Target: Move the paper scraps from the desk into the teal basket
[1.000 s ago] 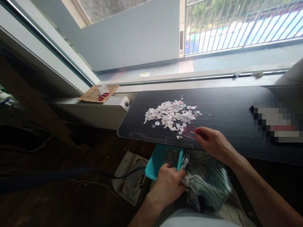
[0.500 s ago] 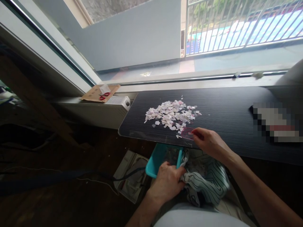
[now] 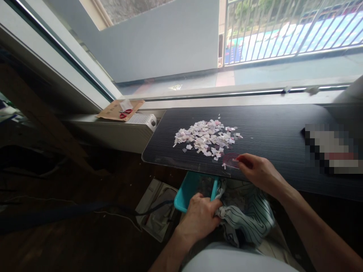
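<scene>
A heap of small white and pink paper scraps (image 3: 206,138) lies on a black table (image 3: 272,132). My right hand (image 3: 256,173) rests on the table near its front edge, fingers pinched on a clear flat plastic piece (image 3: 230,160) that touches the scraps at the heap's near side. My left hand (image 3: 200,217) is closed on the rim of a teal tray (image 3: 188,187) held just below the table's front edge. The tray holds some scraps.
A striped cloth (image 3: 249,219) lies on my lap beside the tray. Red scissors (image 3: 124,113) sit on cardboard on the window ledge at the left, next to a white radiator. A cable and a white box lie on the dark floor.
My right hand with the clear piece slid left toward the heap, then came back a little to the right and nearer the table edge. The left hand and tray stayed put.
</scene>
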The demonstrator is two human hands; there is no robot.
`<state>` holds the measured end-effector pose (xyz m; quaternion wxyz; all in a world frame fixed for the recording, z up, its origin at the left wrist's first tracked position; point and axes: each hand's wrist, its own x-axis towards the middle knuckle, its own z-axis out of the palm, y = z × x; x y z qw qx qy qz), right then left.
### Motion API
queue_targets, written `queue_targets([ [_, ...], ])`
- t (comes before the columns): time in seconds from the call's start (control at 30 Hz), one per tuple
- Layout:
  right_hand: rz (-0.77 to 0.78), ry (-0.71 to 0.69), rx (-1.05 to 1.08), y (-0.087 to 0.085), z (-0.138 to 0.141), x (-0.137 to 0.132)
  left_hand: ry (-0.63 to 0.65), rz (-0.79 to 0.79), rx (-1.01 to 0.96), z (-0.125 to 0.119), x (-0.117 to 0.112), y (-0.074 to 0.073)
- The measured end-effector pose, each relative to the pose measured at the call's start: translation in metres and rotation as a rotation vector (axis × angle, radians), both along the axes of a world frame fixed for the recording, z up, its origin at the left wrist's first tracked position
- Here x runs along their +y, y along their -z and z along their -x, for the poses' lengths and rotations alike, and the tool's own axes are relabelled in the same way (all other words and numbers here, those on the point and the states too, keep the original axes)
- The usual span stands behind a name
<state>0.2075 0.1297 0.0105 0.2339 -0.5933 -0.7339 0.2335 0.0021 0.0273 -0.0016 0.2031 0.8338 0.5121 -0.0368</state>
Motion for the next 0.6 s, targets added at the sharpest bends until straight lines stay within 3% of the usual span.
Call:
queue_targets([
  [0.1, -0.033, 0.036, 0.041, 0.002, -0.006, -0.001, 0.006, 0.004, -0.003, 0.0, 0.002, -0.001],
  [0.4, -0.088, -0.148, 0.052, 0.006, 0.019, 0.0, 0.038, 0.008, 0.037, -0.005, 0.005, -0.005],
  [0.6, -0.146, -0.099, 0.064, 0.01, 0.013, 0.0, 0.054, 0.009, 0.052, -0.01, 0.008, -0.005],
])
